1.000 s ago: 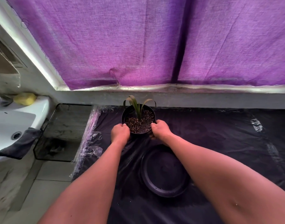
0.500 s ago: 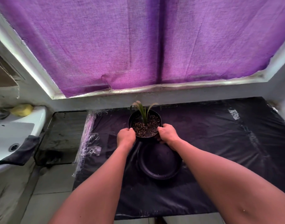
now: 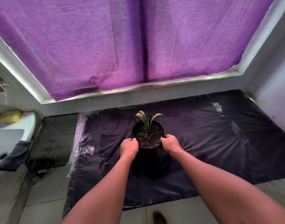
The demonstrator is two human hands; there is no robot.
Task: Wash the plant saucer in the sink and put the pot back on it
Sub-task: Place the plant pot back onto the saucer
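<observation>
A black plant pot (image 3: pixel 148 156) with dark soil and a small green shoot (image 3: pixel 146 121) is held over the black saucer (image 3: pixel 167 164), whose rim shows only as a dark curve below and right of the pot. My left hand (image 3: pixel 128 147) grips the pot's left rim. On the right rim my right hand (image 3: pixel 170 144) grips it too. I cannot tell whether the pot touches the saucer. Most of the saucer is hidden by the pot and my forearms.
Black plastic sheet (image 3: pixel 219 143) covers the counter under a purple curtain (image 3: pixel 138 46). A white sink (image 3: pixel 7 139) stands at the left with a dark cloth (image 3: pixel 14 156) over its edge and a yellow sponge (image 3: pixel 9 116) behind. A dark glass panel (image 3: pixel 56 136) lies between sink and sheet.
Both hands have brought the pot toward me from behind the saucer to over it, so the saucer is now mostly hidden. The view has pulled back.
</observation>
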